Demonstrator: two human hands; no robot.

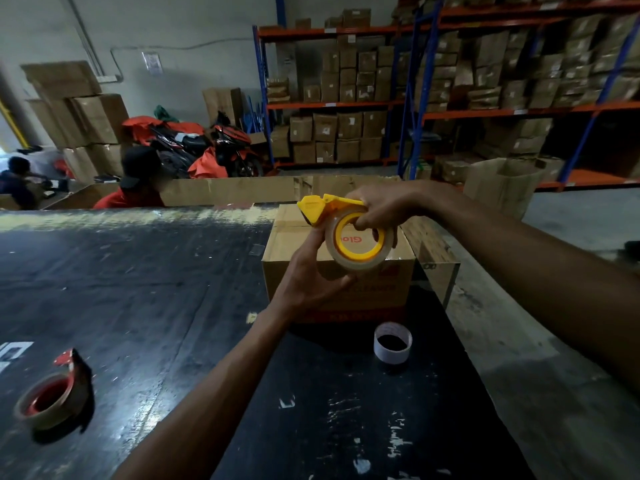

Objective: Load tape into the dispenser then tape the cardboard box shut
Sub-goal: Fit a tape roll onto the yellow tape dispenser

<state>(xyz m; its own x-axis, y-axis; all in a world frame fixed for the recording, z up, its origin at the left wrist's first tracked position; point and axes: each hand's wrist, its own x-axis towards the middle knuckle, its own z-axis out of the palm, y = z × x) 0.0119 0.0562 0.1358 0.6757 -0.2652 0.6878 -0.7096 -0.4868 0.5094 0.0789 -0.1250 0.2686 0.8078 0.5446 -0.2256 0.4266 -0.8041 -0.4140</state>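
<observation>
Both hands, left hand (311,275) and right hand (384,209), grip the yellow tape dispenser (346,230) above the cardboard box (294,244).

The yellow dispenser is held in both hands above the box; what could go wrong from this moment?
1. The yellow dispenser is held in the air by the right hand and left hand; its tape roll might slip off.
2. Fingers sit near the cutter end, so a cut seems possible.
3. The cardboard box stands near the table's right edge; pushing may shift it.
</observation>
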